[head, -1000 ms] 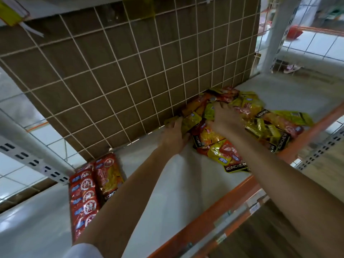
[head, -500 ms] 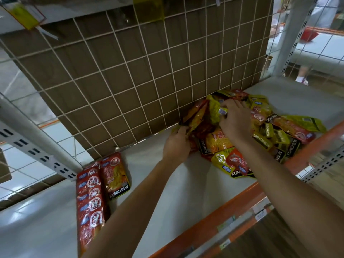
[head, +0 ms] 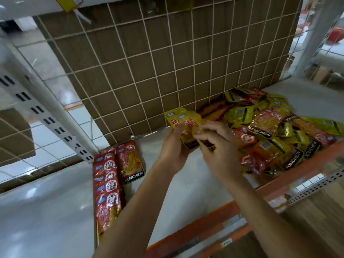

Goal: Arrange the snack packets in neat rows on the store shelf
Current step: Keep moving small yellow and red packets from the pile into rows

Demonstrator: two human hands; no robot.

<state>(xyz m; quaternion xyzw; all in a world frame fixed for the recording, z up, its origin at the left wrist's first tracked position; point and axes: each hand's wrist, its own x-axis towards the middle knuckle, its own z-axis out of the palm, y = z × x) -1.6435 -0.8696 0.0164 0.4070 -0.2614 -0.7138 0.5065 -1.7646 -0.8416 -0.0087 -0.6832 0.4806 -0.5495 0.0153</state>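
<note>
Snack packets (head: 181, 118) are gripped in my left hand (head: 173, 153) while my right hand (head: 219, 151) pinches them; I should square their edges before laying them beside the red row (head: 108, 185).

A white wire grid (head: 193, 64) stands upright, with brown cardboard (head: 141, 75) flat behind it. To the left a white slotted post (head: 46, 116) runs at a slant, and a second white post (head: 316, 34) rises at the far right. A yellow tag (head: 65, 2) hangs at the top left; a translucent yellow one (head: 178, 4) sits on the grid's top edge. Through the wires at left show a pale tiled floor (head: 55, 67) with an orange line (head: 72, 108), and a brown box (head: 14, 138) nearer. Something red (head: 335, 36), blurred, lies far right. Lower right are a perforated white strip (head: 316, 187) and wood-look flooring (head: 316, 220).
</note>
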